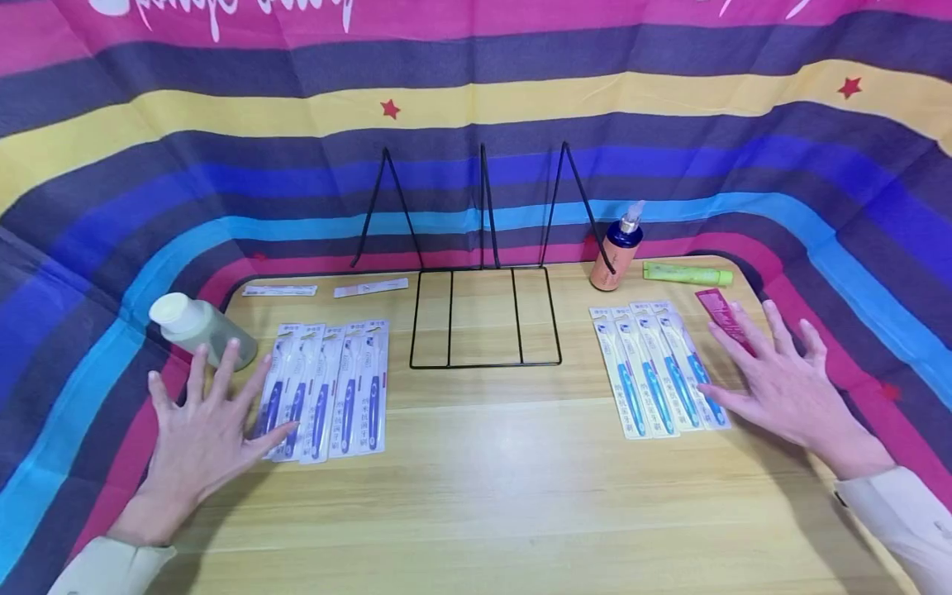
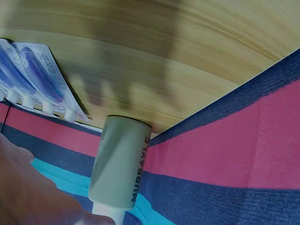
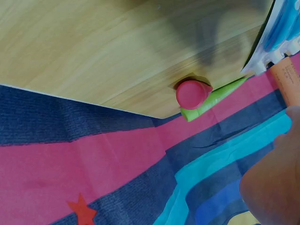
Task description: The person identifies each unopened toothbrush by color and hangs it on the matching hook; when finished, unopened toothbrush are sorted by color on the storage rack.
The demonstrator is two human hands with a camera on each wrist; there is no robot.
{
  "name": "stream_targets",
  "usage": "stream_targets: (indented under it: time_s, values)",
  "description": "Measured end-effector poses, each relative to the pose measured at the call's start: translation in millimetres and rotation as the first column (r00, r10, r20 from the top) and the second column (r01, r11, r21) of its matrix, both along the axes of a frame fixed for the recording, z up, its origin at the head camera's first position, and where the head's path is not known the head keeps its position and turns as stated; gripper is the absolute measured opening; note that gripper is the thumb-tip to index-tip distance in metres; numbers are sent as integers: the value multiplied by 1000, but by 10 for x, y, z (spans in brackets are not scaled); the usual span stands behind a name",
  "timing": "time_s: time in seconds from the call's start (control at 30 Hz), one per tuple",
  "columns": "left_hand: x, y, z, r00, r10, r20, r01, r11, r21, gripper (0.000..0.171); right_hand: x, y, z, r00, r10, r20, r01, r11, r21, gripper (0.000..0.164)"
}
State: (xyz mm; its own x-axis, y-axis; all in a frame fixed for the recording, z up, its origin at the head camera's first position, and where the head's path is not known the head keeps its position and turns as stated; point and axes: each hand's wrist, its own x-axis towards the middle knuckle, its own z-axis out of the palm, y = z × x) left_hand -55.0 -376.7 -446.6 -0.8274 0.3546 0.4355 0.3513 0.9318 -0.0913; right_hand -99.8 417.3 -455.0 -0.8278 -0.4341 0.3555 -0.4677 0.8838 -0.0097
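My left hand point(image 1: 204, 442), fingers spread, hovers at the left beside several purple-handled toothbrushes point(image 1: 321, 392) in clear packs. Just beyond its fingertips stands a grey-green bottle point(image 1: 211, 330) with a white cap, lettered "MURRAYLE" in the left wrist view. Over on the right, my right hand point(image 1: 792, 388) is also spread and holds nothing. Its thumb overlaps the edge of several packed blue toothbrushes point(image 1: 654, 372) in the head view; contact is unclear. A dark pink tube point(image 1: 720, 314) lies partly behind its fingers, and the right wrist view shows its round cap point(image 3: 191, 96).
A black wire rack point(image 1: 487, 364) with upright dividers stands at the back centre. To its right are an orange-and-blue pump bottle point(image 1: 617, 252) and a green tube point(image 1: 687, 274). Two slim packets point(image 1: 279, 291) lie at the back left. Striped cloth point(image 1: 476, 107) surrounds the wooden table point(image 1: 491, 496).
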Motion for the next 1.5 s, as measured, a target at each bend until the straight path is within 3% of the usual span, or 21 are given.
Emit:
stream_targets:
  time_s: [0.27,0.37,0.5,0.57,0.7,0.8,0.93,1.07,1.23,1.4,1.5]
  values:
    - [-54,70,-1,990,90,113,-94,995,30,119,-24,-84,40,997,-40,62,41,999,-8,99]
    - [-125,239,39,974,123,193,-137,989,63,122,-78,-157,53,994,-40,99,46,997,-60,100]
    - [-267,560,131,947,100,304,-142,983,118,122,-145,-263,60,975,-55,214,93,981,-171,105]
    - [-367,736,183,932,71,355,-131,980,148,120,-167,-303,60,957,-65,284,133,965,-227,107]
    - [-604,1079,238,882,10,471,-121,971,206,119,-196,-352,60,903,-69,424,226,916,-332,110]
    - [-804,1289,177,843,-45,535,-112,960,258,119,-206,-358,42,858,-51,512,284,876,-390,109]
    - [-1088,1495,40,808,-123,576,-99,935,340,117,-218,-318,-30,800,-28,600,356,827,-436,101]
    - [-1301,1622,-24,772,-141,619,-88,942,324,117,-233,-266,-104,748,-71,660,451,784,-427,89]
    - [-1422,1719,-40,725,-157,671,-57,957,285,123,-231,-247,-134,712,-162,683,537,752,-381,73]
    - [-1446,1734,-86,694,-144,706,-46,969,243,124,-218,-288,-112,661,-206,722,611,706,-358,66]
    - [-1465,1731,-131,684,-132,717,-31,978,208,126,-203,-310,-95,638,-241,731,647,683,-340,64]
